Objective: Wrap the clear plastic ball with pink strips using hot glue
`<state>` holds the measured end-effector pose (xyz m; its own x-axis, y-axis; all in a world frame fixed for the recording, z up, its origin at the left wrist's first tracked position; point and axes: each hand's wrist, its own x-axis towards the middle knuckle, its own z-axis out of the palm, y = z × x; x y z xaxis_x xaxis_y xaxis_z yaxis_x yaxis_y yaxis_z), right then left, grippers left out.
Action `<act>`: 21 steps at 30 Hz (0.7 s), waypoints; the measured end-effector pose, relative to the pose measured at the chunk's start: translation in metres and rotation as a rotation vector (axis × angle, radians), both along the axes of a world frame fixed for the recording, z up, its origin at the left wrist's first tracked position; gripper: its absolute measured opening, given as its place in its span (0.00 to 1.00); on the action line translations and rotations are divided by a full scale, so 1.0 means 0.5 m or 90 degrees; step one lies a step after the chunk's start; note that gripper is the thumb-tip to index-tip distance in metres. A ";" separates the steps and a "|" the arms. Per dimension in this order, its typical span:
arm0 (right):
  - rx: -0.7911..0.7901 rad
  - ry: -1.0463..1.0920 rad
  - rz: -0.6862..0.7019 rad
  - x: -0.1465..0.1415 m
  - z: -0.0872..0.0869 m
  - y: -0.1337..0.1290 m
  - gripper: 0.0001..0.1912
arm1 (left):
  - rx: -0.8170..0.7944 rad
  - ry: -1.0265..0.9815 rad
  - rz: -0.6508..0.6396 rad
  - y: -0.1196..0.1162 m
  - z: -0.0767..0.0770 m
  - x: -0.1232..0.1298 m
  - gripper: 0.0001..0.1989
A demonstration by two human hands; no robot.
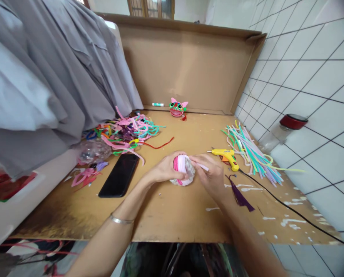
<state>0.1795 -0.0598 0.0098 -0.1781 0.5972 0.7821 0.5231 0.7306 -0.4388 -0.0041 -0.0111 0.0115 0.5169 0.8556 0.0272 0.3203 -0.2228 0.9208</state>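
Note:
A round pink, white and grey craft piece [182, 164] is held above the middle of the cardboard surface. My left hand [164, 168] wraps round its left side, thumb along the bottom and fingers over the top. On its right, my right hand [211, 173] pinches a pale pink strip [202, 166], whose far end reaches the piece's right edge. Just right of that hand lies a yellow glue gun [227, 156], its nozzle toward the left. Below the gun is a purple tassel [241, 196].
A black phone [119, 175] lies left of my left forearm. Behind it are tangled coloured pipe cleaners [137, 129]. More straight ones [254, 154] lie right, near a red-lidded jar [284, 130]. A small face figure [177, 107] and glue stick [157, 104] stand at the back.

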 end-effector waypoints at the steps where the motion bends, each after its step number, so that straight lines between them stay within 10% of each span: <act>1: -0.001 -0.008 0.002 -0.001 -0.006 -0.004 0.11 | -0.002 0.004 0.006 0.000 0.001 0.000 0.36; 21: 0.068 -0.083 -0.116 -0.016 -0.050 -0.017 0.09 | -0.015 -0.007 -0.005 0.005 -0.014 -0.005 0.38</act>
